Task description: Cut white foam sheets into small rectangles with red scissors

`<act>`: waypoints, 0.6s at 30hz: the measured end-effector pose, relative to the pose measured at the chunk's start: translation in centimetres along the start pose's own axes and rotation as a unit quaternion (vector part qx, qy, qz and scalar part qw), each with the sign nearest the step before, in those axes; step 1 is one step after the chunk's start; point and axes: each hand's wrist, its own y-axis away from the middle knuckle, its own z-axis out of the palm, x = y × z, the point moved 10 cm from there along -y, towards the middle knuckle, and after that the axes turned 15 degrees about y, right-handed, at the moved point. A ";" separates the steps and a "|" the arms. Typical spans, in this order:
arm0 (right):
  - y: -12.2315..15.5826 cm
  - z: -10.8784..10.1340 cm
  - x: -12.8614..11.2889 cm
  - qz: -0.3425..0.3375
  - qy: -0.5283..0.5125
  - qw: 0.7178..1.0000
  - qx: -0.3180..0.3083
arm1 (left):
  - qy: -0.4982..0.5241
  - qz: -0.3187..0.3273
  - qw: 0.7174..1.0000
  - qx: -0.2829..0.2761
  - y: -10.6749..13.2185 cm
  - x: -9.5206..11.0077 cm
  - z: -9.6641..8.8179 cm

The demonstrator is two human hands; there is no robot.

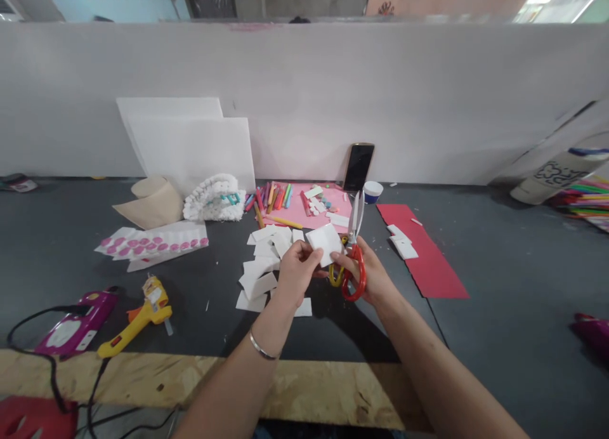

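The left hand (pixel 299 271) pinches a small white card (pixel 323 241) with its thumb on top. The right hand (pixel 368 274) grips the scissors (pixel 354 226), and its thumb is on the edge of the card too. So the two hands are close together, with the card between them. The card is just in front of the pink paper (pixel 297 209), on the person's side. The scissors have red and yellow loops, and their blades point away, near the right edge of the pink paper.

Lots of white strips (pixel 259 268) lie in front of the pink paper, near the left hand. Pens (pixel 276 196) lie on its left part. The phone (pixel 360 166) stands up just behind its right end, and a little cup (pixel 373 191) sits just to the right of it. The red paper (pixel 440 271) is farther right of the pink paper, with white bits (pixel 404 243) on it.

Left of the pink paper is a fluffy white thing (pixel 214 198). Past that are a tan roll (pixel 155 204) and a paper with pink dots (pixel 152 243). The yellow glue gun (pixel 137 318) is well to the left and nearer the person.
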 end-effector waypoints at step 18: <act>-0.3 -1.0 0.2 0.018 -0.030 0.999 0.017 | 0.005 -0.017 0.996 -0.090 -0.5 -0.9 0.6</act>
